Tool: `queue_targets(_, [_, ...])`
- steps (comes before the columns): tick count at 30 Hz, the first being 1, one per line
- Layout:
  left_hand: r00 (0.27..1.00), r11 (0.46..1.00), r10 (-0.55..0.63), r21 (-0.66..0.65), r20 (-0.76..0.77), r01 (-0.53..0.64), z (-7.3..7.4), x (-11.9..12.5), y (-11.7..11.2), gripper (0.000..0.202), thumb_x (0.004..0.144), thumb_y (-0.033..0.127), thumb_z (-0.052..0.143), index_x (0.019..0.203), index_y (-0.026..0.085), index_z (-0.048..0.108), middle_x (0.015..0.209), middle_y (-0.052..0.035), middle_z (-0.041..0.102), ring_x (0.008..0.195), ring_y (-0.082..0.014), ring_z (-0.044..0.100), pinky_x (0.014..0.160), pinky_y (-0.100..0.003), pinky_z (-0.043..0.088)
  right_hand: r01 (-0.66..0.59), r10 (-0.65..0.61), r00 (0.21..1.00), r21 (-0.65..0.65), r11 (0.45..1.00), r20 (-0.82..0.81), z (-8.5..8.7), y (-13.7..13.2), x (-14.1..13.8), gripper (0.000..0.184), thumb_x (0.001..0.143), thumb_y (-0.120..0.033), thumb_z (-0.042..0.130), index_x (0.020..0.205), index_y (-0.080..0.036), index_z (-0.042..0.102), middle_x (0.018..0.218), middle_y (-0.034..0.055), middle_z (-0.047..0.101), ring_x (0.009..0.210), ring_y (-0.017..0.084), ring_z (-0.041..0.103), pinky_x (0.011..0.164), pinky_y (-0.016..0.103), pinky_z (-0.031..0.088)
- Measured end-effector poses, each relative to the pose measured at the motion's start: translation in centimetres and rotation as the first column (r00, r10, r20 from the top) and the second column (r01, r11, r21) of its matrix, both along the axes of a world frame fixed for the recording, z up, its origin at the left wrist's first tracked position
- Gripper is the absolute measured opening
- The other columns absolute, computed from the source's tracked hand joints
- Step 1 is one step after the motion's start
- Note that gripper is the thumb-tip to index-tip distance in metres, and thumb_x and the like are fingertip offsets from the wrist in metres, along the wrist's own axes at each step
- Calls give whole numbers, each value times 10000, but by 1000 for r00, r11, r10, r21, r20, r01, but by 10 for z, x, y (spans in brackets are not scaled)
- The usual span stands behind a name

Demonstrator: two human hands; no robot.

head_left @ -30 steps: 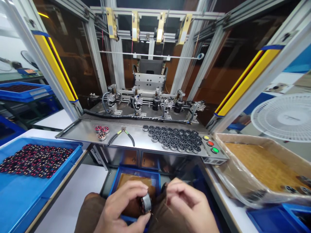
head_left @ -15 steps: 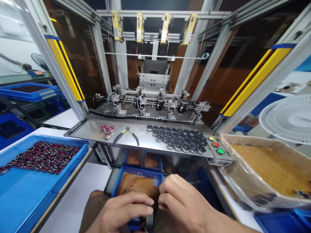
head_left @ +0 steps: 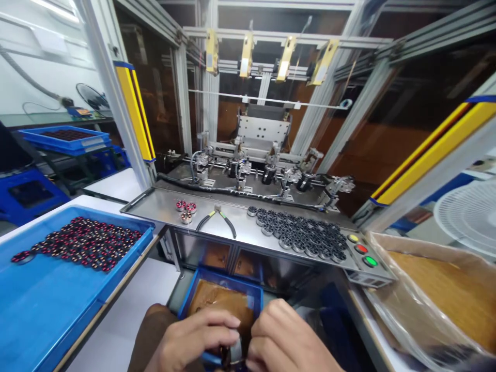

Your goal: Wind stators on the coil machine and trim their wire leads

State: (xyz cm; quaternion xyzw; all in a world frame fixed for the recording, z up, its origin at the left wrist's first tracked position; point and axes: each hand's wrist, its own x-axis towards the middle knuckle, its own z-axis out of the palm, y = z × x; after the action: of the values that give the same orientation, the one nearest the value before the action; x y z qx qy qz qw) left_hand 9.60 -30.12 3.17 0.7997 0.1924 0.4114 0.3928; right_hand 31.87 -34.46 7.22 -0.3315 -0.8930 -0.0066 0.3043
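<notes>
Low in front of me, above my lap, my left hand point(head_left: 201, 336) is closed around a small wound motor stator point(head_left: 234, 347), whose grey rim and some coppery winding show between the fingers. My right hand point(head_left: 284, 338) is beside it, thumb and fingertips pinched together at the stator's right side. Whatever those fingertips grip is too small or hidden to make out. On the metal ledge point(head_left: 155, 202) lie a pair of cutting pliers point(head_left: 217, 216) with spread handles, several red-and-copper wound stators point(head_left: 186, 209) to their left, and many black unwound stator cores point(head_left: 298, 232) to their right.
A blue tray point(head_left: 46, 310) with many wound stators stands at left. Below the ledge sits a blue bin point(head_left: 189, 292) lined with brown. Behind are winding fixtures point(head_left: 242, 173) between yellow side bars point(head_left: 135, 113). At right are push buttons point(head_left: 362, 249), a plastic-lined box point(head_left: 418, 294) and a white fan point(head_left: 468, 212).
My view has turned a little left, so the bench appears shifted right. Both hands keep their hold in front of my lap; the right hand sits slightly lower, and more of the grey rim shows.
</notes>
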Motion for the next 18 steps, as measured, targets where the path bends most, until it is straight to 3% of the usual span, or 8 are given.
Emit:
queue_targets(2, [990, 980, 98, -185, 104, -77, -8, -8, -1, 476, 669, 89, 797, 1084, 310, 720, 1091, -67, 754, 927, -219, 732, 817, -241, 584, 6, -11, 1000, -213, 977, -27, 10, 21, 3, 222, 960, -213, 472, 761, -177, 562, 724, 28, 614, 677, 147, 534, 623, 271, 443])
queue_targets(4, [933, 899, 277, -405, 231, -167, -19, -14, -1, 350, 675, 169, 806, 999, 292, 755, 1055, -73, 759, 967, -247, 721, 796, -263, 595, 166, -175, 984, -389, 906, 13, 17, 58, 1, 126, 928, -238, 553, 813, -193, 578, 817, 12, 634, 777, 134, 579, 717, 243, 474])
queue_targets(6, [863, 801, 410, -568, 294, -187, -28, -18, 2, 313, 681, 194, 806, 982, 265, 762, 1093, -87, 747, 1017, -260, 705, 829, -274, 586, 445, -447, 891, -364, 819, 82, 14, 110, -6, 127, 887, -289, 632, 956, -184, 608, 955, 35, 649, 887, 148, 600, 820, 262, 482])
queue_targets(8, [837, 748, 453, -641, 306, -171, -34, -19, 6, 323, 675, 179, 813, 988, 236, 761, 1129, -94, 738, 1028, -253, 704, 874, -262, 566, 581, -581, 806, -336, 741, 112, 0, 162, -17, 287, 891, -295, 628, 1119, -128, 581, 1150, 121, 612, 1028, 199, 587, 936, 354, 458])
queue_targets(11, [797, 709, 503, -687, 335, -159, -36, -19, 10, 257, 709, 196, 793, 963, 223, 762, 1095, -74, 757, 990, -211, 718, 878, -211, 550, 703, -685, 703, -324, 632, 189, -28, 219, -32, 283, 900, -328, 617, 1107, -136, 600, 1150, 92, 622, 1036, 231, 605, 909, 451, 492])
queue_targets(14, [719, 687, 589, -698, 369, -203, -36, -21, 10, 177, 749, 237, 765, 926, 228, 760, 1047, -45, 773, 1010, -168, 705, 896, -160, 518, 721, -689, 689, -309, 620, 226, -47, 241, -40, 229, 924, -314, 588, 1084, -152, 615, 1110, 69, 640, 966, 201, 633, 844, 412, 536])
queue_targets(18, [757, 713, 553, -668, 347, -215, -35, -27, 8, 151, 782, 221, 733, 931, 229, 754, 1061, -45, 771, 1064, -159, 680, 933, -162, 494, 688, -667, 724, -251, 681, 175, -42, 241, -35, 228, 925, -310, 587, 1074, -138, 609, 1074, 65, 642, 928, 191, 638, 811, 392, 543])
